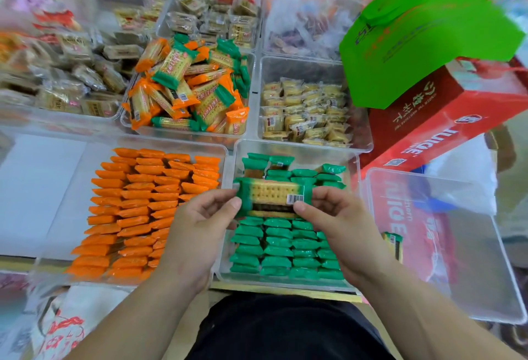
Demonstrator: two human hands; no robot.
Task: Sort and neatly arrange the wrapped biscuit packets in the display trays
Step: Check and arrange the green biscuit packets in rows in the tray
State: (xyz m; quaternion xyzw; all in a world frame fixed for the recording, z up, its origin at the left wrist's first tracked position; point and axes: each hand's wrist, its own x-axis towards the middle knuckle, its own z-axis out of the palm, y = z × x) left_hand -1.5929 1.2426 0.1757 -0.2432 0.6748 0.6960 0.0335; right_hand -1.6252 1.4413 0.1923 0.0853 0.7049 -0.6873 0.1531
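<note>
Holding the green packet [271, 195] by its two ends, I have my left hand [197, 216] pinching the left seal and my right hand [337, 216] pinching the right end beside the barcode. Both hands are clamped on it, well apart from each other. The packet hangs crosswise just above the green tray [297, 146], between the near rows [285, 248] and the far rows [303, 174].

To do this well, I would turn it on edge to match its neighbours, then lower it into the gap behind the near rows. I cannot see how wide that gap is, because the packet hides it. I would keep both ends level so that it slides in square, then press it lightly against the last row. The mixed pile [188, 85] in the far tray suggests that plenty of sorting remains. One stray packet [394, 248] lies in the clear tray on the right.
</note>
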